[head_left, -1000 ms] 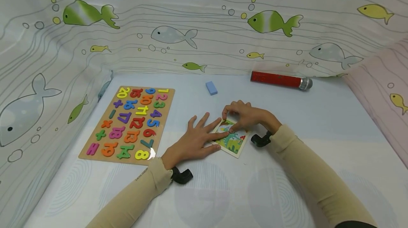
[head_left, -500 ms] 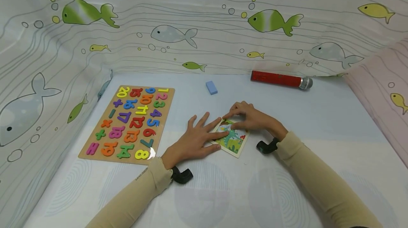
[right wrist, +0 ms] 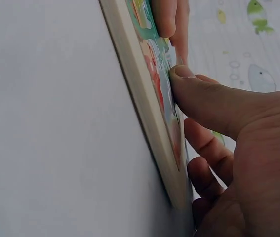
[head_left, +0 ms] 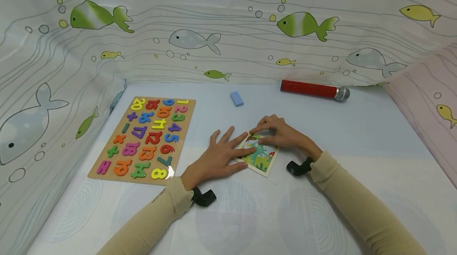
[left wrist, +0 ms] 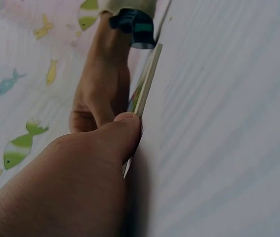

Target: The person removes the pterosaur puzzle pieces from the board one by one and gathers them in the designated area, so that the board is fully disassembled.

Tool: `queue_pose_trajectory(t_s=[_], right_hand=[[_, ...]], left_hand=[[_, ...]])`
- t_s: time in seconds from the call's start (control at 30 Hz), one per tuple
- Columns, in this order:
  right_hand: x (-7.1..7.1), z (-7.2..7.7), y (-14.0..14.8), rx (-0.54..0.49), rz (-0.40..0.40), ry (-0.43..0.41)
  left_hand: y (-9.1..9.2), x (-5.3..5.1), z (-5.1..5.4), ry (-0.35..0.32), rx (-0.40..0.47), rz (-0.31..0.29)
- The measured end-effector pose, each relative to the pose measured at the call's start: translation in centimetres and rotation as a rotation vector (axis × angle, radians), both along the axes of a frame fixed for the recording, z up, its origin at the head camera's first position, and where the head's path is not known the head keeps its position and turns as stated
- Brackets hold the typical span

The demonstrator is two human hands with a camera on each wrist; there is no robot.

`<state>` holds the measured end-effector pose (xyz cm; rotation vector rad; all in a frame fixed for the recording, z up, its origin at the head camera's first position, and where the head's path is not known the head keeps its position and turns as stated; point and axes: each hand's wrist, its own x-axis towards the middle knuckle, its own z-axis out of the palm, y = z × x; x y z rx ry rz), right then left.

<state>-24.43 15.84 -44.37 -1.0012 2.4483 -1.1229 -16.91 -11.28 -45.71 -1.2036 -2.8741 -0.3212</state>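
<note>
A small square wooden picture puzzle (head_left: 260,163) with a green dinosaur scene and a pale frame lies flat on the table. My left hand (head_left: 218,158) is spread, its index and middle fingers over the picture and its thumb at the near left edge. On the far side, my right hand (head_left: 280,132) holds the puzzle, index fingertip at the far corner and thumb on the picture. The right wrist view shows the right thumb (right wrist: 204,96) pressed on the face and other fingers curled beyond the frame. Both hands hide parts of the picture.
A wooden number board (head_left: 143,140) with coloured digits and signs lies to the left. A blue block (head_left: 237,98) sits beyond the hands. Farther right, a red microphone (head_left: 314,90) rests by the fish-print back wall (head_left: 242,48).
My right hand and forearm have shifted slightly right, with the index finger reaching straighter to the far corner. The left hand and the puzzle have stayed in place.
</note>
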Motion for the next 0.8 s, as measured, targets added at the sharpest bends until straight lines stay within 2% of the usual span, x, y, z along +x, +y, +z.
queue_pose_trajectory(t_s=[0.5, 0.8], right_hand=[[0.34, -0.07, -0.3, -0.072, -0.047, -0.041], [0.64, -0.13, -0.61, -0.076, -0.09, -0.045]], left_hand=[[0.02, 0.11, 0.3, -0.022, 0.004, 0.002], [-0.02, 0.16, 0.26, -0.019, 0.009, 0.003]])
